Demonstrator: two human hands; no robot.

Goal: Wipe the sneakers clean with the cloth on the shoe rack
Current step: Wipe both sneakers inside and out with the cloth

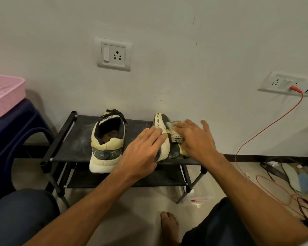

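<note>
The person is sitting in front of the shoe rack [75,150] and is working on the tipped sneaker [165,148], which is lying on its side at the right part of the top shelf, its white sole turned to the left. The left hand [142,148] is pressing on this sole with straight fingers, so its grip is flat and closing on nothing. The right hand [196,137] is holding the cloth [176,134] down on the upper with its grip spread wide, not pinching. To do this step well, I think the left hand should be bracing the sole firmly while the right hand is rubbing in short strokes from toe to heel, and the cloth should be turning to a clean side when it is getting grey. The upright sneaker [106,148] is standing on the left part of the shelf, apart from the hands, its heel hanging a little over the front edge, so it is probably waiting its turn. The tipped sneaker is lying near the front edge and near the wall [185,68] behind, so long strokes are risking a push off the shelf. A red cable [267,128] is hanging to the right, well apart.
</note>
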